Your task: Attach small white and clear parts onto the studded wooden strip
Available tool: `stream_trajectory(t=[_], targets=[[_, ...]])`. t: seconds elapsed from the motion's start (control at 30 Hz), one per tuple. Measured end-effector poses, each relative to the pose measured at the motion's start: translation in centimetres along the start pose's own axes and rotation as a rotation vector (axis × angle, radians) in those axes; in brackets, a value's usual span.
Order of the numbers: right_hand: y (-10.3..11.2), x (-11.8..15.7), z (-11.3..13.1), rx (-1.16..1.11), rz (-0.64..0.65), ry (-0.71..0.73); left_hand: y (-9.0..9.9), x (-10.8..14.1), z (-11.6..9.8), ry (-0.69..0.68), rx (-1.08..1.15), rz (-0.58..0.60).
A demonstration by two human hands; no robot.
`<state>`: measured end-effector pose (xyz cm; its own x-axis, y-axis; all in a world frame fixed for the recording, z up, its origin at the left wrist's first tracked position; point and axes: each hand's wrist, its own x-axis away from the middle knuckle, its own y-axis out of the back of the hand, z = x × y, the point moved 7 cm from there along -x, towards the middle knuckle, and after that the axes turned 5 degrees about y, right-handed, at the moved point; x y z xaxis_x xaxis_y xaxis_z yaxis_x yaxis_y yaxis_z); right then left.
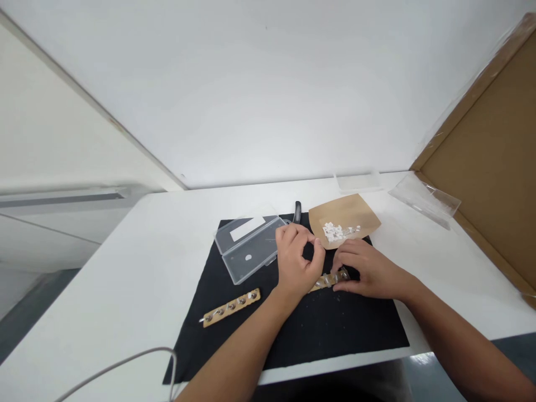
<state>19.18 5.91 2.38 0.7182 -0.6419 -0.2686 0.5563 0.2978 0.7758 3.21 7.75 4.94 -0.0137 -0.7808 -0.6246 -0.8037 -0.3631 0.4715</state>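
Note:
My left hand (298,261) is raised over the black mat, its thumb and index finger pinched together. Whatever sits between those fingertips is too small to make out. To its right, my right hand (368,269) has its thumb and fingers on the end of a narrow wooden strip (313,288) fitted with shiny metal pieces. The left hand partly covers that strip. A second wooden strip (231,307) with several round metal pieces lies on the mat at the left. Just beyond my hands, small white pieces (334,231) are heaped on brown paper (349,209).
An opened clear plastic case (251,262) rests on the black mat (326,335), near a black-handled tool (297,211). Clear plastic pieces (427,196) lie at the right beside a cardboard panel (489,151). A pale cable (125,360) curves in at lower left.

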Motion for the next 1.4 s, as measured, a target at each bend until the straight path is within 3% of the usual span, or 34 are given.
stream_trajectory(t=[0.53, 0.87, 1.07, 1.4], targets=[[-0.1, 0.1, -0.2, 0.029, 0.025, 0.001, 0.0, 0.0, 0.0, 0.002, -0.012, -0.006], [-1.3, 0.6, -1.3, 0.121, 0.154, -0.103, -0.1, 0.0, 0.3, 0.018, -0.022, 0.005], [-1.4, 0.7, -1.4, 0.082, 0.144, -0.131, -0.1, 0.0, 0.1, 0.005, -0.024, 0.002], [-1.1, 0.9, -1.7, 0.047, 0.150, -0.194, 1.2, 0.2, 0.1, -0.039, -0.014, -0.140]])
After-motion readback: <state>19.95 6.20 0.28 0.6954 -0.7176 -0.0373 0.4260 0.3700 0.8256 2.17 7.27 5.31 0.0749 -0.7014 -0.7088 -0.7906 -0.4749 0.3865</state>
